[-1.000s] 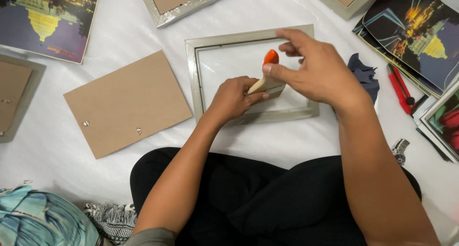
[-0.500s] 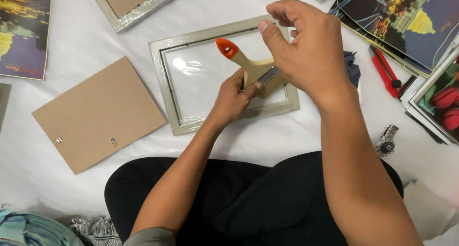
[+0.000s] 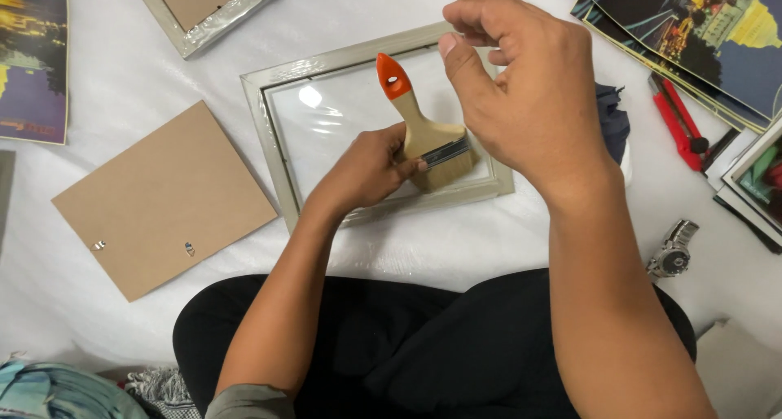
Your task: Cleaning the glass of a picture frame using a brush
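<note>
Left of the silver frame (image 3: 269, 122) lies a brown backing board (image 3: 163, 195). Over the frame's glass, the left hand (image 3: 366, 171) clamps a paintbrush (image 3: 428, 134) (orange-tipped handle). The right hand (image 3: 521, 93) hovers above, fingertips pinched together, contents indiscernible. Advisable: light, flat bristle strokes.

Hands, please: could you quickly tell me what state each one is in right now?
Left hand: closed around the wooden paintbrush, over the silver picture frame.
Right hand: raised, thumb and fingertips pinched; whether it holds anything cannot be told.

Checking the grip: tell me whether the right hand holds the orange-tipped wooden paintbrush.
No, the left hand grips the orange-tipped wooden paintbrush; the right hand hangs above.
</note>
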